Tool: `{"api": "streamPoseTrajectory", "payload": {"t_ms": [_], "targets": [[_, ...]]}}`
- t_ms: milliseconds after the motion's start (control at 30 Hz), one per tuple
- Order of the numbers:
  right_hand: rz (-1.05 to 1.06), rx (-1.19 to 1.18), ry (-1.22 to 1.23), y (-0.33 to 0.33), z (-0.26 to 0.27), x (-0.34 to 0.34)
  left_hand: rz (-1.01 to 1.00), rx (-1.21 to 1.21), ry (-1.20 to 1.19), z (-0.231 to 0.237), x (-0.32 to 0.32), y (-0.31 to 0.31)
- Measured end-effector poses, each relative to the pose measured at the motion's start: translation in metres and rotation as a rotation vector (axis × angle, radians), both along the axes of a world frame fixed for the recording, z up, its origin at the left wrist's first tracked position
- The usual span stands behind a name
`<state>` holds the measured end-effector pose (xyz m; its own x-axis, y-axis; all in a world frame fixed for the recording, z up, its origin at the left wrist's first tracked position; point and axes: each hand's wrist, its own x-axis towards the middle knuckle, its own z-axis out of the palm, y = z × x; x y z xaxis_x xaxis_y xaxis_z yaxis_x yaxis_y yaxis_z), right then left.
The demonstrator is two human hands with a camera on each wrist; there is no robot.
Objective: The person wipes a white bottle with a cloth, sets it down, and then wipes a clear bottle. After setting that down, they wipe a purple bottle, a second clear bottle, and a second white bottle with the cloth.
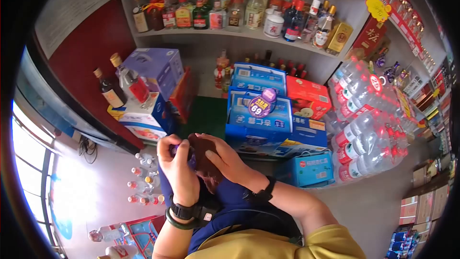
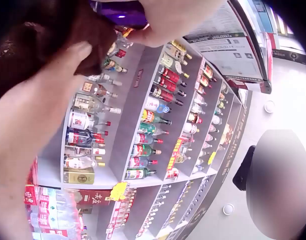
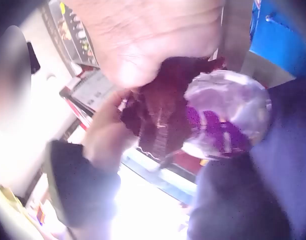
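Observation:
In front of the body, my left hand [image 1: 178,168] grips a bottle with purple and clear glass [image 3: 233,117]; much of it is hidden by fingers and cloth. My right hand [image 1: 232,163] holds a dark brown cloth [image 1: 203,158] wrapped against the bottle, its thumb lying along the fabric. In the right wrist view the rounded clear end of the bottle sticks out past the cloth. The left wrist view catches a strip of shiny purple under the left fingers, beside the cloth.
Liquor bottles [image 1: 235,12] line the shelf ahead. Below stand blue drink cartons [image 1: 258,115] and a red carton [image 1: 306,97]. Wrapped bottle packs [image 1: 359,129] are stacked to the right. Two bottles [image 1: 129,79] top a box at left, and several small bottles [image 1: 143,184] stand on the floor.

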<state>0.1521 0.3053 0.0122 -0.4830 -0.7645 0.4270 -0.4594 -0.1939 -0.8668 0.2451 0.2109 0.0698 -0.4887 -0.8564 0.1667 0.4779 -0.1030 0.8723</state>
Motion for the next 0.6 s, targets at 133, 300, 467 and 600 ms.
{"api": "streamPoseTrajectory", "payload": {"t_ms": [133, 300, 467, 600], "targets": [[0.044, 0.145, -0.466, 0.013, -0.026, -0.024, 0.055, 0.013, 0.019, 0.0, -0.008, -0.001], [0.108, 0.034, -0.365, 0.011, 0.025, -0.013, -0.165, -0.031, 0.073, 0.016, -0.026, -0.006], [-0.037, -0.121, -0.079, -0.002, -0.002, -0.01, -0.226, -0.075, 0.058, 0.013, -0.036, -0.014], [0.067, -0.103, -0.741, 0.005, -0.045, -0.029, -0.27, -0.044, 0.02, 0.006, -0.03, -0.022]]}}
